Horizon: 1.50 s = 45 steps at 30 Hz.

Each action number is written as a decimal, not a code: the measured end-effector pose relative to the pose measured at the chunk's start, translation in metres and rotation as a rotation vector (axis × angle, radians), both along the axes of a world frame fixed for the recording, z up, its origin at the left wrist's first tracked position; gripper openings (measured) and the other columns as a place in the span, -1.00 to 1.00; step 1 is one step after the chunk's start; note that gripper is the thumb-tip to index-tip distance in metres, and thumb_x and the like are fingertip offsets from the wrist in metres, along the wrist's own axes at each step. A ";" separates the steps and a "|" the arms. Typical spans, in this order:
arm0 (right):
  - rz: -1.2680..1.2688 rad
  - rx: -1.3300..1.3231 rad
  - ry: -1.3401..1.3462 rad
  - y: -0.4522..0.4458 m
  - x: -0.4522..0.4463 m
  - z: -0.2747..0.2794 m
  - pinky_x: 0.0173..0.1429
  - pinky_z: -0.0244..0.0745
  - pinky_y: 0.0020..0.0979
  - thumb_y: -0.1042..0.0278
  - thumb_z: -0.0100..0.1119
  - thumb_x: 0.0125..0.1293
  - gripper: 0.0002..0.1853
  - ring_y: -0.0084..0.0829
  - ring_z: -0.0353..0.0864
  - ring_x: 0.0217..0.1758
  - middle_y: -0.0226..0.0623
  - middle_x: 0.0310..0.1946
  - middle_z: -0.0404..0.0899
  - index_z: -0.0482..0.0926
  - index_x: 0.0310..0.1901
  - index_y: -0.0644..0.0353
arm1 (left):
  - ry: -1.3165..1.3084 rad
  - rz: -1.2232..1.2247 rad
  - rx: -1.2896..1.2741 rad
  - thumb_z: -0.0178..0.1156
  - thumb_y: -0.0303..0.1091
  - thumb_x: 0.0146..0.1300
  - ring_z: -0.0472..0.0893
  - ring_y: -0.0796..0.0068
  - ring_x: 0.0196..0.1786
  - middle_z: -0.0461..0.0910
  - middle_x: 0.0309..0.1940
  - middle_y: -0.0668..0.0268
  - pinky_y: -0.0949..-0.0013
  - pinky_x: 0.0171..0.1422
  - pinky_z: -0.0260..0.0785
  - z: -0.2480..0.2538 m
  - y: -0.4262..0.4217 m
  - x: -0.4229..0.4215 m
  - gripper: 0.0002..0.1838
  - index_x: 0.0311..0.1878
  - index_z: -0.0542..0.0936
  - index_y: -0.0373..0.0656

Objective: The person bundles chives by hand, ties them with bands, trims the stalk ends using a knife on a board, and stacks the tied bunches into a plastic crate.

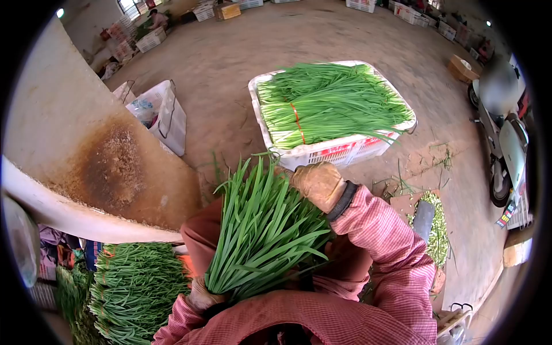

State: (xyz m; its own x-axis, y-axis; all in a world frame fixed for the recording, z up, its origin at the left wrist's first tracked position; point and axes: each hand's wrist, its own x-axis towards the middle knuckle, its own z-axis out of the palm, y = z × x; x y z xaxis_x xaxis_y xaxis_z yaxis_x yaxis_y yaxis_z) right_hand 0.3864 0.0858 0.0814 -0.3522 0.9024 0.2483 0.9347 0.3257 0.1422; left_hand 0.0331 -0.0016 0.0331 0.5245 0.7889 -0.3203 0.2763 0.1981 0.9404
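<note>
A thick bunch of garlic chives (261, 230) lies slanted across my lap, its green leaf tips toward my body. My right hand (319, 184), in what looks like a tan glove, is closed at the far end of the bunch, where the stems are mostly hidden. At the near left, my left hand (201, 296) grips the leafy end from the side, its fingers partly under the leaves. In front of me stands a white plastic crate (345, 150) filled with chives (345, 103); one bundle there has a red band (296, 121) around it.
A large pile of chives (138, 293) lies at my left. Beside it curves a rust-stained pale surface (109, 155). A white bin (172, 118) stands beyond. At right are a grey cylinder (424, 220), cut trimmings (440, 230) and a parked scooter (506, 138). People and crates line the back.
</note>
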 end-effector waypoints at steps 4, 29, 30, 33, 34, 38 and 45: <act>0.161 0.061 0.605 0.024 -0.001 -0.062 -0.51 0.41 -0.47 0.42 -0.01 0.18 -0.70 -0.44 0.49 -0.52 -0.29 -0.44 0.52 0.44 -0.03 0.16 | -0.034 0.039 -0.070 0.30 -0.53 -0.12 0.56 0.52 -0.09 0.59 -0.16 0.26 0.44 0.01 0.41 -0.014 0.001 -0.009 -0.55 -0.06 0.51 -0.22; 0.205 -0.337 0.446 0.054 -0.033 -0.023 -0.29 0.45 -0.24 0.02 0.02 0.23 -0.63 -0.07 0.52 -0.41 -0.06 -0.49 0.53 0.56 -0.28 0.21 | 0.093 -0.019 -0.159 0.14 -0.71 -0.17 0.50 0.59 -0.07 0.56 -0.12 0.33 0.49 0.06 0.34 0.028 0.006 0.035 -0.43 0.04 0.44 -0.25; 0.154 -0.226 0.551 0.061 -0.034 -0.045 -0.31 0.45 -0.23 0.06 0.00 0.25 -0.66 -0.06 0.51 -0.42 -0.07 -0.50 0.53 0.56 -0.32 0.20 | 0.042 -0.006 -0.189 0.15 -0.71 -0.17 0.49 0.59 -0.05 0.55 -0.11 0.34 0.49 0.07 0.33 0.017 0.009 0.030 -0.43 0.05 0.43 -0.25; -0.017 0.123 0.692 0.070 -0.043 -0.082 -0.40 0.41 -0.32 0.26 0.03 0.26 -0.77 -0.17 0.51 -0.49 -0.09 -0.58 0.50 0.56 -0.41 0.23 | 0.024 0.005 -0.154 0.22 -0.70 -0.19 0.48 0.56 -0.02 0.53 -0.07 0.35 0.44 0.11 0.32 -0.003 0.019 0.024 -0.39 0.07 0.41 -0.24; -0.157 0.075 1.083 0.075 -0.032 -0.104 -0.43 0.36 -0.40 0.30 0.05 0.25 -0.80 -0.33 0.45 -0.58 -0.16 -0.64 0.47 0.55 -0.40 0.25 | -0.022 0.057 -0.195 0.23 -0.69 -0.19 0.48 0.55 -0.02 0.53 -0.08 0.34 0.43 0.10 0.32 -0.005 0.018 0.018 -0.39 0.07 0.41 -0.24; -0.396 -0.084 0.874 0.060 0.066 -0.166 -0.22 0.45 -0.42 0.29 0.12 0.19 -0.74 -0.30 0.56 -0.39 -0.12 -0.44 0.58 0.55 -0.15 0.27 | 0.000 0.156 -0.186 0.28 -0.67 -0.22 0.52 0.47 -0.05 0.57 -0.13 0.29 0.38 0.08 0.34 -0.014 0.024 -0.010 -0.43 0.01 0.46 -0.24; -0.499 0.057 0.471 -0.049 0.027 -0.106 0.40 -0.08 -0.21 0.20 0.38 -0.16 0.09 -0.05 -0.06 0.38 -0.08 0.32 -0.01 -0.16 0.33 0.26 | -0.130 0.347 -0.625 0.09 -0.50 -0.01 0.60 0.21 -0.22 0.59 -0.24 0.12 0.24 -0.04 0.47 -0.014 0.129 -0.032 -0.63 -0.05 0.48 -0.31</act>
State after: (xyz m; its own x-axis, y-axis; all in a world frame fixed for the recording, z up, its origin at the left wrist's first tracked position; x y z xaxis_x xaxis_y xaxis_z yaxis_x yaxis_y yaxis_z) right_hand 0.4134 0.0368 -0.0246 0.2594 0.9095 0.3248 0.9372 -0.1559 -0.3119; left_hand 0.0014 0.1278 0.0188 0.3414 0.6069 -0.7177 -0.0060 0.7650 0.6441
